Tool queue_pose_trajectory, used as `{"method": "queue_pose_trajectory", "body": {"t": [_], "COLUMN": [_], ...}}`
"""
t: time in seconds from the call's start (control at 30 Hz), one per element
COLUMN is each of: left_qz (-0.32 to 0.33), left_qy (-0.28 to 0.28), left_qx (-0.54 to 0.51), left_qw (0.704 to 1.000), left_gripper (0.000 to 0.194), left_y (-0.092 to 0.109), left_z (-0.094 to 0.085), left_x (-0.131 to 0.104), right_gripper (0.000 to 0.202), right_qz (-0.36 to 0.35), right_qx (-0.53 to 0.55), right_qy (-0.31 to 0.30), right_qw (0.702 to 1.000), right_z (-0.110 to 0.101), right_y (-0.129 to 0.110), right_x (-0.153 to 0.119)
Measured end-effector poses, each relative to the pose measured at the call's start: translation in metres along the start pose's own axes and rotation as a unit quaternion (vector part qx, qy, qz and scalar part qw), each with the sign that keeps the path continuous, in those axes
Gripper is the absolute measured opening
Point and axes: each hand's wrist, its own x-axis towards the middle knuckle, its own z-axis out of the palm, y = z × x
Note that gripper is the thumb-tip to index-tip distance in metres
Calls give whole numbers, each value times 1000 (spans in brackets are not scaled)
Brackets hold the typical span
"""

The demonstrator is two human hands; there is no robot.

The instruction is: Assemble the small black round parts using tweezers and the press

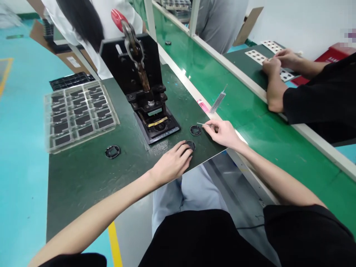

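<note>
My left hand rests at the table's near edge, its fingers curled over a round black part and partly hiding it. In a pinch, my right hand holds a thin, pale, pin-like tool that points left. Just below the tool's tip lies a second round black part, flat on the green table. A third round part lies farther left. Behind my hands stands a black toggle-clamp press with a red handle, a yellow strip across its base.
A clear tray of black rectangular pieces sits on the left of the table. On the right runs a green conveyor belt with a pale rail, a grey strip bundle beside it. Another person's hands work across the belt.
</note>
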Motion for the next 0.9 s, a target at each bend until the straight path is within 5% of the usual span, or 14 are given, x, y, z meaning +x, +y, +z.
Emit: {"method": "queue_pose_trajectory", "body": {"t": [0.13, 0.3, 0.5, 0.67, 0.9], "left_qz": [-45, -71, -68, -38, -41], "left_qy": [31, 29, 37, 25, 27], "left_qx": [-16, -44, -190, -195, -177], "left_qw": [998, 996, 979, 980, 983], "left_gripper": [18, 23, 3, 22, 22], "left_y": [-14, -26, -28, -27, -25], "left_z": [-15, -18, -20, -19, -18], "left_x": [-24, -26, -37, -47, -49], "right_gripper": [41, 52, 49, 45, 38], "right_qz": [-42, -133, -158, -163, -215], "right_qx": [68, 114, 196, 230, 147], "right_qy": [78, 230, 153, 116, 126], "right_qw": [994, 957, 956, 952, 957], "right_z": [-11, -9, 42, 86, 99], "right_y": [-15, -56, -92, -99, -94], "right_x": [7, 28, 35, 48, 57]}}
